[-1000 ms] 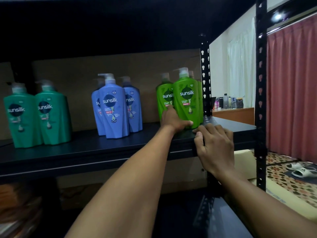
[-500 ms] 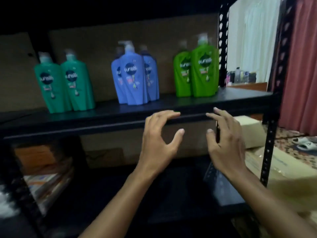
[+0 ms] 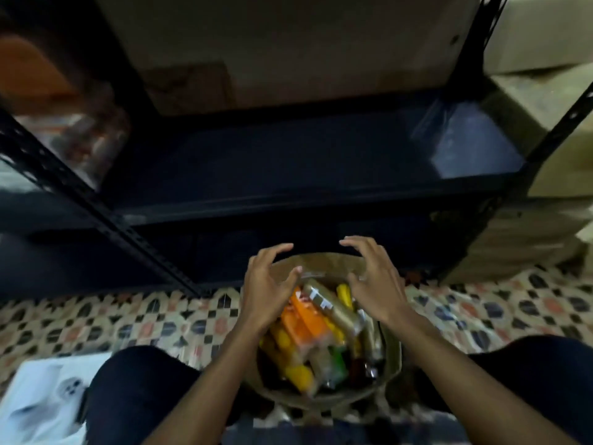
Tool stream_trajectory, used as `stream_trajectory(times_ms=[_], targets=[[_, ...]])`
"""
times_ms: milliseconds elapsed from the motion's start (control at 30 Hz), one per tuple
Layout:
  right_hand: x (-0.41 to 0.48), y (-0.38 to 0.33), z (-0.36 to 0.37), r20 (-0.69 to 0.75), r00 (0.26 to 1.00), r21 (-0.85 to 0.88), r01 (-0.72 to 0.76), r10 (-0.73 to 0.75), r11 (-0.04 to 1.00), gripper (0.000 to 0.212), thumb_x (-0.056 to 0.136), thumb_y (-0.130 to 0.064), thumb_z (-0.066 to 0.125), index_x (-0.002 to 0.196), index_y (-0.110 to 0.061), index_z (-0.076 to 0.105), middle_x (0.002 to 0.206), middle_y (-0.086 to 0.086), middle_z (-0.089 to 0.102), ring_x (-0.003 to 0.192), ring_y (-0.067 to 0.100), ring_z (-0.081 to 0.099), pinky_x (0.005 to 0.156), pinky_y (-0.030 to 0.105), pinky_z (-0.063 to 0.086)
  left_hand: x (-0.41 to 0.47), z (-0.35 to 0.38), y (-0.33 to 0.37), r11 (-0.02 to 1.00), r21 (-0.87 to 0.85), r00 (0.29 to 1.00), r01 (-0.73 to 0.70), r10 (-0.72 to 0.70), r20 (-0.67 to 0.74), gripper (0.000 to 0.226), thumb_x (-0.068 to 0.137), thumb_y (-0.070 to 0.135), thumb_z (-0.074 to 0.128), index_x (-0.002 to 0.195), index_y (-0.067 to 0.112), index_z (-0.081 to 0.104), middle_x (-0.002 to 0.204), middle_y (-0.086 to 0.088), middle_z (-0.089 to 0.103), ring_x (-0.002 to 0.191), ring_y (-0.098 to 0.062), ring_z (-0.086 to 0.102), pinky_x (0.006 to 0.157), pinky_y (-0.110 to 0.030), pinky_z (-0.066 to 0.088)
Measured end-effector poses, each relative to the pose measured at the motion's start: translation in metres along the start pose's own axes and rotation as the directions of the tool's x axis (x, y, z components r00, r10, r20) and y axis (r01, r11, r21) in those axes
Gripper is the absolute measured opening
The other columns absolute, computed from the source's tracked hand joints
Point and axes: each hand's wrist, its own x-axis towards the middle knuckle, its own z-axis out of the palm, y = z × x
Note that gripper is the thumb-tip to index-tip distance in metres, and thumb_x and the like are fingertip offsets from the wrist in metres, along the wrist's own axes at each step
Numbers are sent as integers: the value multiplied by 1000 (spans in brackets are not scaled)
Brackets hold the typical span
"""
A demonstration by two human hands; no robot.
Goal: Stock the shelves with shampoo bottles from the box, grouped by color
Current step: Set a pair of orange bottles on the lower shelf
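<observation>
A brown cardboard box point(image 3: 390, 364) stands on the floor between my knees. Inside lie several blurred bottles, among them an orange one point(image 3: 308, 319), yellow ones point(image 3: 295, 370) and an olive-brown one point(image 3: 333, 308). My left hand point(image 3: 266, 290) hovers over the box's left side, fingers spread and curled, holding nothing. My right hand point(image 3: 373, 277) hovers over the right side, also spread and holding nothing. The dark lower shelf point(image 3: 288, 165) lies just beyond the box. The shelf with the green and blue bottles is out of view.
Black perforated shelf posts run diagonally at left point(image 3: 96, 207) and right point(image 3: 558, 130). Pale cardboard boxes point(image 3: 542, 91) are stacked to the right. A patterned mat point(image 3: 128, 319) covers the floor. A white plastic bag point(image 3: 45, 399) lies at the lower left.
My view dropped from the stocked upper shelf to the floor. Both hands left the shelf edge and came down over the box of bottles.
</observation>
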Motion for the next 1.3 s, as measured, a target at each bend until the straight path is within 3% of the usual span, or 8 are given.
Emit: stream_trajectory(times_ms=[267,400,500,600,833,1000,1167,1300], targets=[[-6,60,68,193,954,-21,-228,228,973,46,87,-49,48,132,-38,54,135,-7,57,124,18,53,96,37,47,1,43,-93,952,84,944,294,-303,130,40,83,44,73,122,44,62,124,16,65,121,-13,61,101,-45,53],[-10,93,116,327,888,-38,-330,323,943,47,93,-23,66,137,-32,50,139,-2,54,126,21,52,97,38,46,2,68,-134,862,128,837,491,-507,204,44,90,28,78,131,26,62,130,-1,68,118,-22,64,96,-42,55],[-13,102,152,391,834,-62,-398,390,915,50,91,-29,65,139,-25,53,141,2,53,131,23,49,107,40,42,3,88,-155,755,112,721,646,-651,238,50,90,25,78,135,19,59,132,-4,67,120,-24,63,101,-44,52],[-15,109,194,427,784,-50,-476,450,878,69,88,-53,41,144,-13,52,141,12,56,133,30,49,112,43,37,2,107,-173,688,132,653,714,-722,230,57,87,36,80,137,18,59,132,-3,67,120,-25,62,95,-36,47],[-10,126,229,452,701,-233,-503,551,832,72,100,-49,52,158,-15,27,155,15,44,142,35,41,118,48,32,8,133,-197,549,57,525,834,-820,228,62,73,57,84,120,20,67,123,-7,71,113,-30,66,101,-52,52],[8,128,230,491,668,-296,-475,558,829,64,99,-48,55,152,-15,39,148,16,50,135,35,48,111,41,35,2,164,-262,396,59,371,916,-894,252,82,31,97,76,103,60,60,121,9,71,110,-28,67,95,-60,52],[20,120,232,642,445,-167,-713,624,681,70,88,-53,69,146,-17,49,140,9,58,121,31,59,98,40,50,16,143,-204,322,-70,324,944,-870,371,67,79,43,84,139,29,58,134,-5,64,118,-33,61,104,-55,47],[22,116,229,710,321,1,-890,627,455,63,87,-35,78,140,-13,51,118,3,63,100,22,59,81,37,52,18,124,-203,292,-127,318,948,-866,386,54,87,25,77,138,20,57,128,-10,64,110,-33,62,100,-51,49]])
